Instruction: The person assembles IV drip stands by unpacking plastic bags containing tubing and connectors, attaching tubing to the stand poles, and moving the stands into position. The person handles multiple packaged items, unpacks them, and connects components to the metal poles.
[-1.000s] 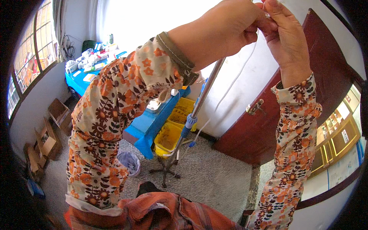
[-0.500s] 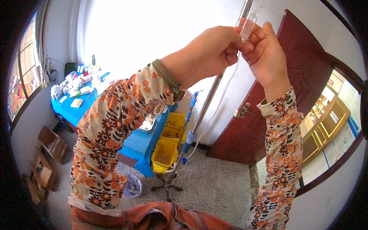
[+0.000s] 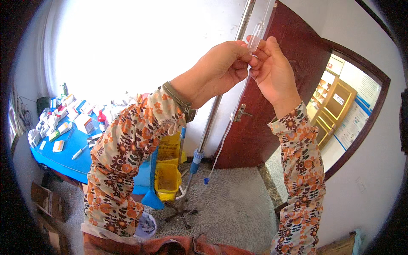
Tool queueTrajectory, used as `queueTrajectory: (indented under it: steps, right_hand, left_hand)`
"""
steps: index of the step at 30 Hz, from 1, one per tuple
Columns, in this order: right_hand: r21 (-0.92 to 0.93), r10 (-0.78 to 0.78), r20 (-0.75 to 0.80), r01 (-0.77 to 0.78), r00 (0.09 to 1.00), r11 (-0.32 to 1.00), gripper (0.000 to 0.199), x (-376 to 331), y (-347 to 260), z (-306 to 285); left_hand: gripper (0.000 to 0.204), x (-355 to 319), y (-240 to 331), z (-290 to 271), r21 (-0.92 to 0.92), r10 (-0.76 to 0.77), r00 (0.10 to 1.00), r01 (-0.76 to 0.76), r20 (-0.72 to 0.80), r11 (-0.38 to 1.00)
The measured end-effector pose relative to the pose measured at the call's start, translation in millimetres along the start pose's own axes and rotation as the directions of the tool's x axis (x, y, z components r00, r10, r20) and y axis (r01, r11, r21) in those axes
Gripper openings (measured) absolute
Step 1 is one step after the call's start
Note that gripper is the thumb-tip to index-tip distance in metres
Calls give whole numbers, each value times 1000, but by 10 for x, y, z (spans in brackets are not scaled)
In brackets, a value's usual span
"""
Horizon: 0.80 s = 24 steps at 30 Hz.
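A clear drip chamber (image 3: pixel 256 37) on an infusion line is held up in front of me at the top. My left hand (image 3: pixel 223 68) is closed in a pinch at the chamber's lower end, where the tubing begins. My right hand (image 3: pixel 276 76) is on the other side, its curled fingers against the chamber from behind and its thumb raised apart from it. The fingertips of both hands meet and partly hide each other. Thin white infusion tubing (image 3: pixel 226 135) hangs below them, with a small blue piece (image 3: pixel 206 181) low on it.
A metal drip stand (image 3: pixel 208 123) with a wheeled base stands behind my hands. To the left, a blue-covered table (image 3: pixel 63 157) carries boxes, bottles and a syringe (image 3: pixel 78 153). Yellow bins (image 3: pixel 166 180) and a lined wastebasket (image 3: pixel 146 225) stand below. A dark red door (image 3: pixel 255 127) opens at right.
My view has turned right, so the table, stand and door sit further left. Both hands keep their hold on the drip chamber and appear slightly lower and further left in the picture.
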State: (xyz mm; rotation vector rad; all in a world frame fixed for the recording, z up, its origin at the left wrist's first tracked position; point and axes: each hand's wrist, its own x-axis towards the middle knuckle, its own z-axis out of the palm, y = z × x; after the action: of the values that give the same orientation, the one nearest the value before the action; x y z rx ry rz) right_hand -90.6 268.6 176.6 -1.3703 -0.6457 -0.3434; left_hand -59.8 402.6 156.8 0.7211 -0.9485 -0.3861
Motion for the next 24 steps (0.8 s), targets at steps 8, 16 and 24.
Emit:
queueTrajectory:
  steps: [8,16,24]
  right_hand:
    - [-54,-52,-147,45,988,998,34,80,39,103]
    - [-3,273,122,-275,954,961,33,-209,634,-23]
    - [-607,665,82,-492,742,624,20,-1919,2156,-715]
  left_hand:
    - [12,111,-44,-69,-35,5,1000,-5,15,999]
    - [9,63,107,-162,33,40,974,-33,-225,999]
    - [14,-91,42,-314,330,57,964,32,-259,944]
